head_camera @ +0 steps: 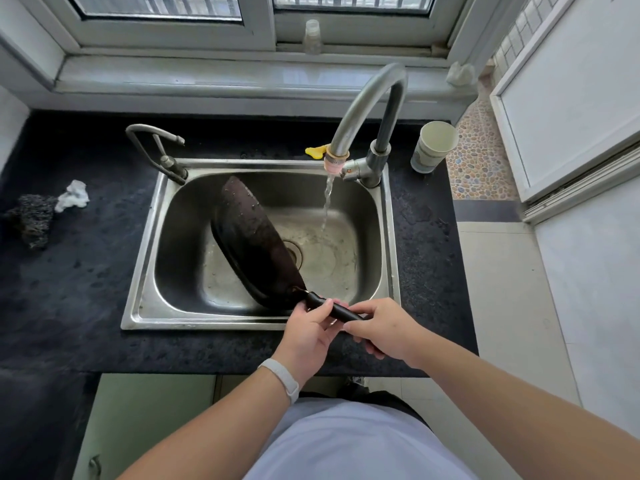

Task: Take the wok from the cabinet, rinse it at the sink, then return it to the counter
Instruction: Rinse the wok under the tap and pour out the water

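— What's on the dark bench?
— A steel sink under a window; the tap runs into it.
— And the wok?
— Tipped on edge inside the sink, left of the stream. The left hand and right hand are both closed round its handle at the sink's near rim.

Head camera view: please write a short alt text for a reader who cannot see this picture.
Both hands, left hand and right hand, grip the black handle of a dark round wok tilted on edge in a stainless steel sink. Water runs from the curved metal tap into the basin beside the wok, not onto it.
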`<action>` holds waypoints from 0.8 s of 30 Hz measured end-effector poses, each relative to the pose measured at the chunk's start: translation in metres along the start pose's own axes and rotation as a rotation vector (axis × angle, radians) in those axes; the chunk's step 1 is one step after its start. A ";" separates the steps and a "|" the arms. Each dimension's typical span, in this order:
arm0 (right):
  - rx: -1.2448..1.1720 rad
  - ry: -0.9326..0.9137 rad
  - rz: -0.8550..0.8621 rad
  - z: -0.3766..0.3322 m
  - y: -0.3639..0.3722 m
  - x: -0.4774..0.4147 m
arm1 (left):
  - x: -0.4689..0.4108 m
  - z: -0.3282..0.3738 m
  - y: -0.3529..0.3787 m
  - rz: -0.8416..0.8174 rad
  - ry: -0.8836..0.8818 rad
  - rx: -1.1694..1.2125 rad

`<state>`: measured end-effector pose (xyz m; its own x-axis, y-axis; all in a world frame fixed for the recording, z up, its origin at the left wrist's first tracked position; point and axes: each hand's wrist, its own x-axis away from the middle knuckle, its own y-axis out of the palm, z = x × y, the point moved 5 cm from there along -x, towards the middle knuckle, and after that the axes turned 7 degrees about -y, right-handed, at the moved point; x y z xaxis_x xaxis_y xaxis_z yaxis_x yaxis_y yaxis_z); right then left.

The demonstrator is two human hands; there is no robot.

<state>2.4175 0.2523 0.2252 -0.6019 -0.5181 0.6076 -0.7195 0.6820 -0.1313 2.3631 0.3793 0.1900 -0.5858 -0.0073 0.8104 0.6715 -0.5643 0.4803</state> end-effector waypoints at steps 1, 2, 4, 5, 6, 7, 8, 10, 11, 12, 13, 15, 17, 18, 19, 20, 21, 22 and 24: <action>-0.020 -0.009 -0.005 0.000 0.000 0.001 | 0.000 0.001 0.001 0.007 0.012 -0.002; -0.032 -0.016 -0.009 -0.001 0.000 0.002 | 0.000 0.002 0.001 0.023 0.024 -0.003; -0.005 -0.022 -0.022 -0.003 0.002 0.003 | 0.000 0.005 0.002 0.050 0.069 -0.028; 0.045 -0.024 -0.035 -0.006 0.003 0.003 | 0.001 0.007 0.003 0.054 0.098 -0.047; 0.137 -0.033 -0.055 -0.010 0.004 0.002 | 0.001 0.009 0.004 0.054 0.125 -0.061; 0.268 -0.053 -0.076 -0.015 0.005 0.001 | 0.002 0.012 0.005 0.056 0.144 -0.071; 0.418 -0.081 -0.089 -0.021 0.006 0.000 | 0.002 0.015 0.006 0.059 0.155 -0.074; 0.670 -0.132 -0.066 -0.034 0.006 -0.003 | 0.003 0.024 0.010 0.062 0.174 -0.076; 0.735 -0.147 -0.042 -0.039 0.006 -0.004 | 0.003 0.028 0.012 0.062 0.182 -0.075; 0.761 -0.159 -0.021 -0.044 0.005 -0.005 | 0.004 0.031 0.014 0.066 0.185 -0.076; 0.761 -0.168 -0.006 -0.046 0.005 -0.005 | 0.006 0.032 0.015 0.072 0.186 -0.084; 0.712 -0.175 -0.007 -0.046 0.005 -0.003 | 0.010 0.031 0.013 0.091 0.168 -0.121; 0.669 -0.167 -0.018 -0.041 0.006 0.000 | 0.011 0.027 0.007 0.112 0.151 -0.164; 0.656 -0.161 -0.017 -0.038 0.006 0.001 | 0.012 0.025 0.005 0.114 0.146 -0.181; 0.645 -0.157 -0.015 -0.037 0.006 0.001 | 0.013 0.025 0.005 0.112 0.143 -0.194; 0.631 -0.154 -0.015 -0.035 0.006 0.001 | 0.014 0.026 0.005 0.111 0.144 -0.202; 0.607 -0.149 -0.020 -0.035 0.007 0.000 | 0.015 0.027 0.005 0.114 0.149 -0.209; 0.568 -0.141 -0.027 -0.036 0.007 -0.001 | 0.016 0.029 0.006 0.119 0.154 -0.216; 0.461 -0.122 -0.042 -0.039 0.008 -0.002 | 0.019 0.035 0.006 0.134 0.174 -0.237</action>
<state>2.4263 0.2788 0.2531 -0.5851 -0.6161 0.5273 -0.8064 0.3733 -0.4587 2.3723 0.4043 0.2200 -0.5820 -0.2243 0.7816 0.6355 -0.7251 0.2652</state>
